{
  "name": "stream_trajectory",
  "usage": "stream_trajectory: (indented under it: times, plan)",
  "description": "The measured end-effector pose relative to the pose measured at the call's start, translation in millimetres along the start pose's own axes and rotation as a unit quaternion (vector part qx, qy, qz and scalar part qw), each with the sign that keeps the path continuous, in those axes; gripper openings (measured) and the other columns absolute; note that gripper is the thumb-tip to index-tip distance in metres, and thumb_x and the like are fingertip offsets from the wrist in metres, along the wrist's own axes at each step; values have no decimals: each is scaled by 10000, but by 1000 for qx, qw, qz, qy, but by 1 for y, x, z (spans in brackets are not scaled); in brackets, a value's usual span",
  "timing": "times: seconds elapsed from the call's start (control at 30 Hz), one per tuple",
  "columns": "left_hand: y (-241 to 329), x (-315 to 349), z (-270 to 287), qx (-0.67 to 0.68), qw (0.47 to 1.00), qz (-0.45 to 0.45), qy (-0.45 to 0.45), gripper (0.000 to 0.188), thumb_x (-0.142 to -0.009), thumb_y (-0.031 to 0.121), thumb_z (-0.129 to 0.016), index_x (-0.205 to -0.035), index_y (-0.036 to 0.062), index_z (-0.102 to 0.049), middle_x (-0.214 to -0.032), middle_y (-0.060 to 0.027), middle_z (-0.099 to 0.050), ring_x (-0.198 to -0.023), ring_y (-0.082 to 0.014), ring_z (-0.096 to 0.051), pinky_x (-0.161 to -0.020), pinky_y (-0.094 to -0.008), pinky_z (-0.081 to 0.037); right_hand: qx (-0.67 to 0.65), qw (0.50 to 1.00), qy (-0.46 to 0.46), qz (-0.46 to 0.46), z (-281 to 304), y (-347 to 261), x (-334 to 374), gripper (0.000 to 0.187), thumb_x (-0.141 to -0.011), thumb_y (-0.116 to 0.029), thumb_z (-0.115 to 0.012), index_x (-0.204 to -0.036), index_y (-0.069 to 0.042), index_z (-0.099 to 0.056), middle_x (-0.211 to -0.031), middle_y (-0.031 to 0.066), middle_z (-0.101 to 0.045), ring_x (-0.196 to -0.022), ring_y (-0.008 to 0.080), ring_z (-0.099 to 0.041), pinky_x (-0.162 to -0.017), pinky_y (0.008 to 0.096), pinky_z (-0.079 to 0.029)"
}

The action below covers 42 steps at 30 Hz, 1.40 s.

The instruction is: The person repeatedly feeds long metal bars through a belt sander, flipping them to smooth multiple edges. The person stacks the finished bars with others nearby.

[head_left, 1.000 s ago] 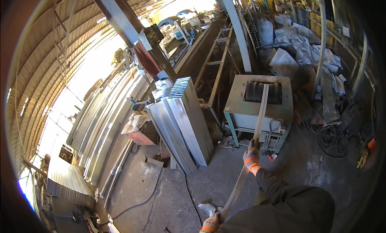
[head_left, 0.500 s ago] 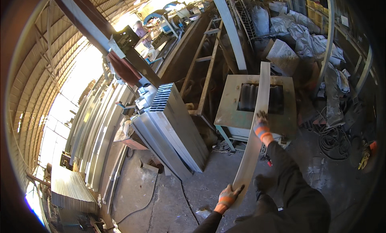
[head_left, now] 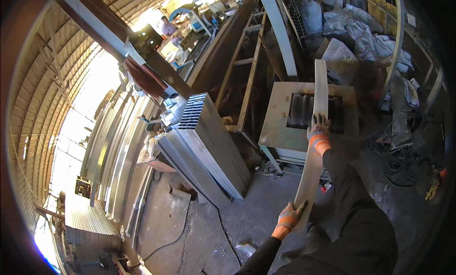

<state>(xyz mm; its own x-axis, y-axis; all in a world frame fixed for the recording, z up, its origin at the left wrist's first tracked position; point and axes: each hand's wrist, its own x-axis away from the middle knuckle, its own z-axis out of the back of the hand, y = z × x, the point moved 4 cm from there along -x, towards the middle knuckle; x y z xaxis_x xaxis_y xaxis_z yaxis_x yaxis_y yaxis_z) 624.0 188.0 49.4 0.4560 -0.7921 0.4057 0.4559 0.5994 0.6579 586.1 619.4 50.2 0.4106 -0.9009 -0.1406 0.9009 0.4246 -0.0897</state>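
Note:
A long, flat grey metal strip (head_left: 320, 90) slants from near my body across the top of a low metal machine stand (head_left: 275, 125). My left hand (head_left: 289, 217), in a grey and orange work glove, grips the near end by its left edge, the thumb over the top face. Farther along, my right hand (head_left: 319, 125), gloved the same way, lies on the strip with its fingers spread. Beneath the strip, a square opening in the stand shows dark ribbed rollers (head_left: 301, 111). The underside of the strip is hidden.
Stacked metal channels (head_left: 213, 147) stand left of the stand. Long profiles (head_left: 111, 166) lie farther left. A cable (head_left: 221, 232) crosses the floor; coiled hoses (head_left: 399, 168) lie at right. A rail frame (head_left: 242, 71) runs behind. Another person (head_left: 168, 30) is far back.
The strip has shifted away from me, its far end reaching farther past the stand. Both hands have moved forward, and the right hand's fingers are now more spread. The view has shifted slightly.

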Motion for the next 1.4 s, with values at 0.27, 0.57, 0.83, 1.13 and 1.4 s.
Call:
stream_trajectory:
  times: [0.27, 0.57, 0.83, 1.13, 1.4]
  plan:
    - [-100, 218, -4, 33, 991, 126, -15, 902, -1027, 790, -680, -1376, -41, -703, -1248, -345, -793, -1258, -514, -742, -1079, -534, -577, -24, 997, -67, 7, 47, -43, 232, 910, -1061, -482, -607, -1837, -106, -318, -1919, 190, -270, -1780, 425, -210, -1388, 736, -81]
    - [-220, 456, -9, -15, 997, 42, 63, 821, -999, 813, -701, -1252, 32, -705, -1031, -269, -801, -1037, -496, -782, -928, -593, -596, -83, 995, -48, 9, 74, -96, 484, 946, -1057, -508, -636, -1839, -100, -295, -1898, 197, -305, -1767, 448, -212, -1376, 739, -130]
    - [-258, 595, -3, -113, 969, 137, 171, 741, -889, 716, -879, -1174, 61, -682, -1045, -226, -823, -994, -468, -809, -851, -578, -624, -491, 801, -230, -256, 55, -92, 618, 1480, -763, -456, -1046, -1848, -43, -128, -1864, 323, -256, -1705, 533, -300, -1374, 509, -375]
    - [-362, 596, -32, -153, 987, 29, 41, 528, -1195, 475, -573, -1568, 103, -536, -1308, -277, -794, -1152, -511, -774, -965, -612, -612, -760, 608, -127, -190, 7, -63, 660, 1198, -886, -252, -969, -1818, 0, -258, -1683, 195, -592, -1489, 319, -620, -1209, 396, -530]
    - [-391, 589, -33, 317, 890, 291, -153, 743, -1148, 661, -630, -1545, 39, -710, -1320, -26, -773, -1115, -147, -676, -1018, -326, -565, -902, 205, -266, -270, 18, -46, 682, 412, -951, -331, -752, -1266, -68, -721, -1162, 148, -779, -1007, 361, -760, -944, 555, -639]
